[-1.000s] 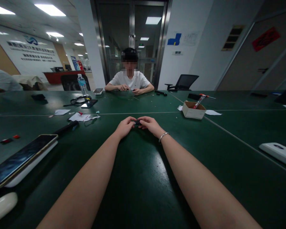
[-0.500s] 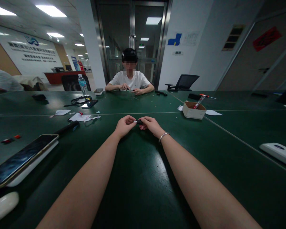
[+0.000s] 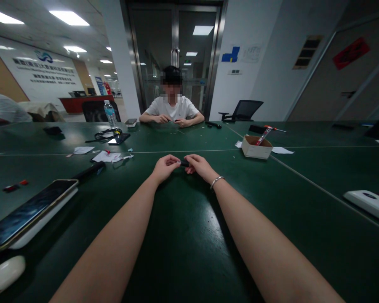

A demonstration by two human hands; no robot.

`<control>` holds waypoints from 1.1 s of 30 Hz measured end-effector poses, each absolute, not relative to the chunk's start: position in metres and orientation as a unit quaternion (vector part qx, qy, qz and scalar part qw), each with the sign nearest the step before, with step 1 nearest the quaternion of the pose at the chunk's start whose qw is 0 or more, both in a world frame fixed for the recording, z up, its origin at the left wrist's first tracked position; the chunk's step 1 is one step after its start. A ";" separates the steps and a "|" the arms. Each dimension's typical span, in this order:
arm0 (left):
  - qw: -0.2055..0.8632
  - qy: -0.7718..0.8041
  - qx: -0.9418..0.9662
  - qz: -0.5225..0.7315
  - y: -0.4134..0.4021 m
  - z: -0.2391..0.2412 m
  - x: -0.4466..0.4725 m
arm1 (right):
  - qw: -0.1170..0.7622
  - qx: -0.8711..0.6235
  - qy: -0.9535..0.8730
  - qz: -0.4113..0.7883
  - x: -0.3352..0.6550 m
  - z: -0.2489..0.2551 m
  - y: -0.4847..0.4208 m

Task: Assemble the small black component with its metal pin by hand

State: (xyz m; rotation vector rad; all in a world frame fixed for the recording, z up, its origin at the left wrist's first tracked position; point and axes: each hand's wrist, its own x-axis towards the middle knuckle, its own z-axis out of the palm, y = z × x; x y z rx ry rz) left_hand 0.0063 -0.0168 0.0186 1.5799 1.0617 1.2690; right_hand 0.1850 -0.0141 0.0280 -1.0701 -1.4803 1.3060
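Black small object (image 3: 184,163), head view: spanning the narrow gap between opposing fingertips, near or on green table (image 3: 180,235), contact not discernible. Left hand (image 3: 166,167): thumb and fingers pinched together at its left end. Right hand (image 3: 203,166): thumb and fingers gripping the right end, partly hiding it. Forearms (image 3: 123,227) extended forward over the table and converging; hands angled inward, facing each other; silver bracelet (image 3: 217,181) at right wrist.
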 end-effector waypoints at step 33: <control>0.438 0.417 0.605 0.518 -0.016 0.020 0.006 | 0.410 -0.437 -0.602 0.528 0.183 0.031 -0.017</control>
